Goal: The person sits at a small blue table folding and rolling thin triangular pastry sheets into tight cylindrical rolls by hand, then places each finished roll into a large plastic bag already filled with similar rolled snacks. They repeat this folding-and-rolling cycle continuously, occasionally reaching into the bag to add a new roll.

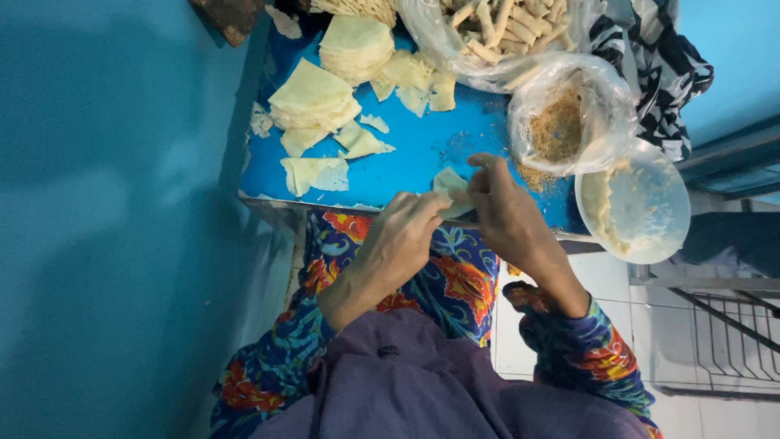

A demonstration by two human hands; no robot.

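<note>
A: Where is the wrapper being worked on?

B: At the near edge of the blue table (422,150), between both hands. The left hand (400,237) has its fingers pinched narrow on the pale pastry sheet (449,184), and the right hand (502,205) closes its fingers on the sheet's other side, as if folding or rolling it.

A: What is already finished?

B: A clear bag of rolled sticks (504,28) lies at the far edge, fairly full, so I judge a good many are done.

A: And what is left?

B: Plenty. Stacks of cut wrappers (313,97) sit toward the far left corner, with a round pile (355,45) behind them and loose scraps (361,142) scattered between. A bag of brown crumb filling (561,126) stands open just beside the right hand, and a round bowl with pale paste (634,207) hangs over the near right corner, only partly used.

A: So somewhere midway?

B: That is my reading; the sheet in hand is not yet closed.
</note>
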